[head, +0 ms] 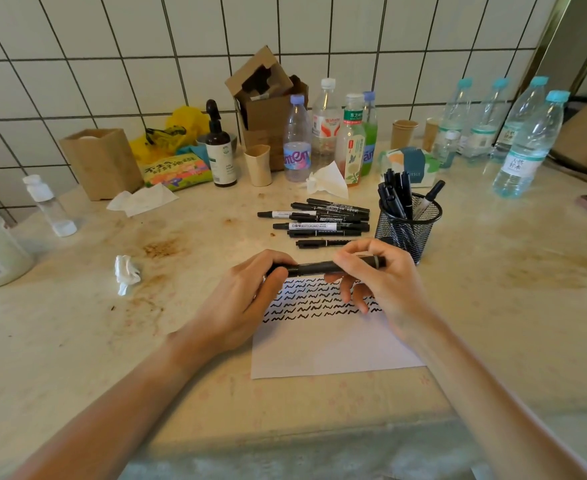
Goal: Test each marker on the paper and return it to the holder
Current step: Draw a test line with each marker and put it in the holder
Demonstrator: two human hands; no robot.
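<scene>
Both hands, left hand (247,292) and right hand (375,271), grasp one marker (314,267) horizontally above the paper (330,344) at frame centre; squiggles fill its top, the holder (408,225) is partly filled, and loose markers (323,221) remain untested.

Stained countertop (493,306) below a tiled wall (112,46): crumpled tissue (126,273), spray bottle (219,147), torn cardboard box (264,109), tissue pack (411,164), water bottles (527,147).

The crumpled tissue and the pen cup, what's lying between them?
In the head view, loose markers lie between the crumpled tissue and the pen cup.
</scene>
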